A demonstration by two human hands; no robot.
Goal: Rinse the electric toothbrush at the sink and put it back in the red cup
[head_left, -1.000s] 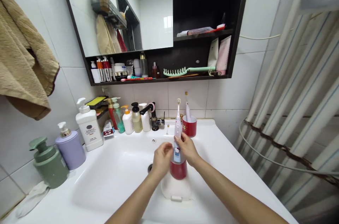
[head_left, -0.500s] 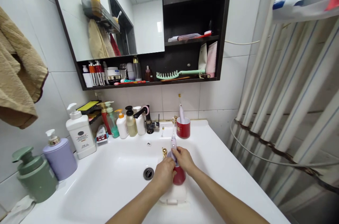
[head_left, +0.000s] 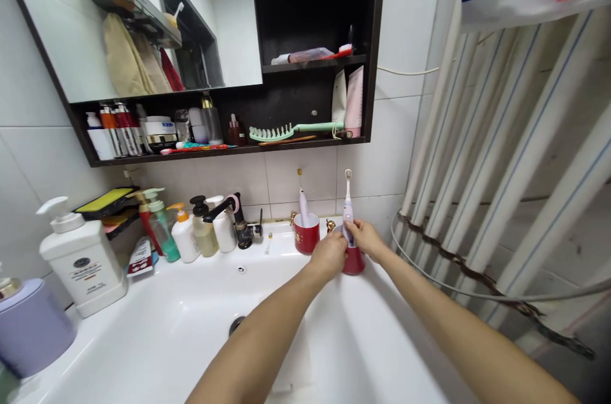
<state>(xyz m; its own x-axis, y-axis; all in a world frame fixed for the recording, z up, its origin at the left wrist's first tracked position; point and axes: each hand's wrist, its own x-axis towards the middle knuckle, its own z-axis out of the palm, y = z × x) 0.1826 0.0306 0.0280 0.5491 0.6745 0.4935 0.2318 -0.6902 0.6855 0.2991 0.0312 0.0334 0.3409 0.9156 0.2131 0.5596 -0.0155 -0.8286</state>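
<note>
A red cup (head_left: 354,261) stands on the back right ledge of the white washbasin (head_left: 157,327). My left hand (head_left: 328,256) is wrapped round its left side. My right hand (head_left: 363,238) pinches the handle of a pink electric toothbrush (head_left: 348,207) that stands upright in this cup. A second red cup (head_left: 306,233) with another toothbrush (head_left: 302,197) sits just to the left of it, by the wall.
A black tap (head_left: 236,218) and several pump bottles (head_left: 186,232) line the back of the basin. A big white pump bottle (head_left: 81,257) and a lilac one (head_left: 26,321) stand at left. A dark shelf (head_left: 214,146) with a green comb (head_left: 286,132) hangs above. A striped curtain (head_left: 515,156) hangs at right.
Both hands carried the red cup and pink toothbrush from over the basin's front to the back right ledge beside the other red cup. The view swung right.
</note>
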